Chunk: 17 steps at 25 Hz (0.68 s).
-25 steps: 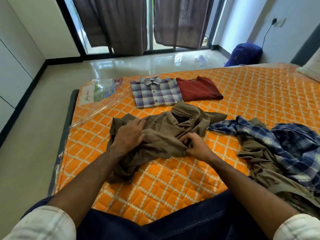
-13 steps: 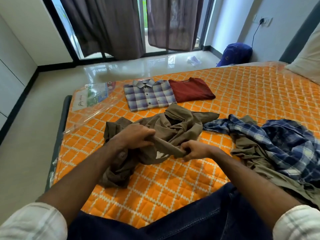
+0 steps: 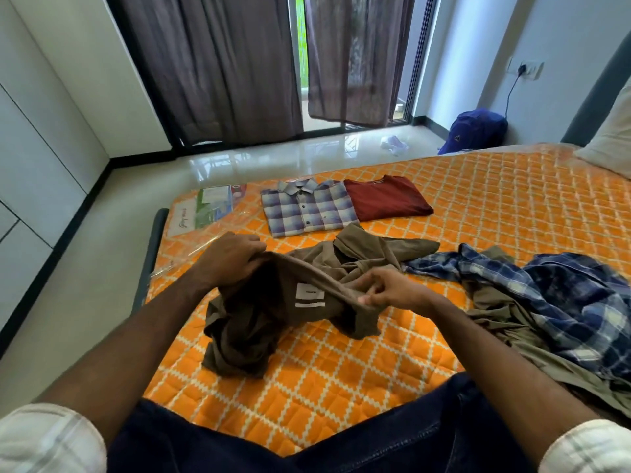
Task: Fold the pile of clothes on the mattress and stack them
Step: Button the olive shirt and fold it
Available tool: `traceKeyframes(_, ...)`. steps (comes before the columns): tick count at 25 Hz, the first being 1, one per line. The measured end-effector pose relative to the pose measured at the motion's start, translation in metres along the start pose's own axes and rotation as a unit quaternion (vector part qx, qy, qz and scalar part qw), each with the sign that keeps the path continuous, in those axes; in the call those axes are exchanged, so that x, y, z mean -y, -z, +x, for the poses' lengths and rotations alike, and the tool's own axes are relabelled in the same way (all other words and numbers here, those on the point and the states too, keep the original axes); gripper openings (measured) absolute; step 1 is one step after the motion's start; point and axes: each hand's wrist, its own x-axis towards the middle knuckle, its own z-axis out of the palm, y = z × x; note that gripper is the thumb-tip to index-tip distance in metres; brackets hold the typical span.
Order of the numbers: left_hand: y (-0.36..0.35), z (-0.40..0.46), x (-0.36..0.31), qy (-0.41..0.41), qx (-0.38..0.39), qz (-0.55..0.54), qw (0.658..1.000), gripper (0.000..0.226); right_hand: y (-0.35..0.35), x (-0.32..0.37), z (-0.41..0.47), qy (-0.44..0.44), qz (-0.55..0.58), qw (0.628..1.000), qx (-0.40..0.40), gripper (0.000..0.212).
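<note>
Clothes lie spread over the orange quilted mattress (image 3: 341,387), some folded and some still loose. Nearest the person, an olive-brown shirt (image 3: 290,302) is lifted partly off the mattress, its collar band stretched between the two hands so that the white label inside the neck faces up; the rest of it hangs crumpled down to the quilt, with a sleeve trailing away toward the far right. The left hand (image 3: 228,257) has its fingers curled tight over the left end of the collar band, gripping the cloth. The right hand (image 3: 386,288) pinches the other end of the band between thumb and fingertips, the remaining fingers loosely bent. Beyond the shirt, a folded light plaid shirt (image 3: 307,209) lies flat with its collar away from the person, and a folded maroon t-shirt (image 3: 386,199) lies just beside it on the right, their edges touching. To the right, an unfolded heap holds a dark blue plaid shirt (image 3: 563,302) draped over a khaki garment (image 3: 505,322). A clear plastic packet (image 3: 205,209) lies at the mattress's far left corner, and a blue bag (image 3: 474,131) stands on the floor by the wall.
</note>
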Motion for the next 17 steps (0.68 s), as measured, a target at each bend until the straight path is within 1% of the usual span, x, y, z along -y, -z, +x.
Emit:
traceKeyframes(2, 0.008, -0.003, -0.005, 0.044, -0.028, -0.003, 0.999, 0.016, -0.004, 0.004, -0.010, -0.001, 0.004, 0.998, 0.070, 0.039)
traceKeyframes(3, 0.011, -0.004, -0.008, 0.057, -0.035, 0.006, 0.998, 0.014, -0.005, 0.008, -0.015, 0.004, 0.012, 0.997, 0.080, 0.039)
traceKeyframes(4, 0.013, -0.005, -0.011, 0.069, -0.046, 0.011, 0.997, 0.011, -0.005, 0.011, -0.018, 0.012, 0.004, 0.997, 0.076, 0.039)
traceKeyframes(6, 0.017, -0.006, -0.014, 0.106, -0.076, 0.009, 0.991, 0.009, -0.005, 0.014, -0.019, 0.008, -0.072, 0.995, 0.063, 0.041)
traceKeyframes(7, 0.018, -0.007, -0.013, 0.131, -0.089, 0.001, 0.987, 0.009, -0.003, 0.017, -0.020, 0.005, -0.110, 0.992, 0.054, 0.036)
traceKeyframes(8, 0.020, -0.007, -0.011, 0.154, -0.096, -0.015, 0.983, 0.010, -0.001, 0.016, -0.020, 0.002, -0.097, 0.995, 0.034, 0.028)
traceKeyframes(9, 0.020, -0.008, -0.007, 0.175, -0.099, -0.036, 0.979, 0.011, 0.000, 0.018, -0.022, 0.005, -0.014, 1.000, 0.006, 0.021)
traceKeyframes(10, 0.019, -0.010, -0.003, 0.190, -0.101, -0.061, 0.975, 0.012, 0.002, 0.020, -0.025, 0.007, 0.113, 0.993, -0.043, 0.016)
traceKeyframes(11, 0.017, -0.013, 0.001, 0.205, -0.103, -0.084, 0.970, 0.012, 0.003, 0.024, -0.028, 0.006, 0.231, 0.968, -0.096, 0.014)
traceKeyframes(12, 0.015, -0.017, 0.005, 0.218, -0.106, -0.104, 0.964, 0.012, 0.003, 0.025, -0.029, 0.001, 0.317, 0.938, -0.140, 0.013)
traceKeyframes(13, 0.012, -0.020, 0.009, 0.234, -0.103, -0.122, 0.959, 0.010, 0.003, 0.024, -0.029, -0.014, 0.352, 0.920, -0.170, 0.014)
traceKeyframes(14, 0.009, -0.024, 0.011, 0.246, -0.097, -0.136, 0.955, 0.008, 0.000, 0.021, -0.027, -0.033, 0.363, 0.913, -0.183, 0.020)
traceKeyframes(16, 0.003, -0.029, 0.012, 0.269, -0.077, -0.150, 0.948, 0.007, -0.008, 0.014, -0.022, -0.075, 0.384, 0.903, -0.176, 0.040)
traceKeyframes(17, 0.001, -0.031, 0.013, 0.281, -0.074, -0.153, 0.945, 0.006, -0.012, 0.013, -0.022, -0.091, 0.406, 0.894, -0.167, 0.046)
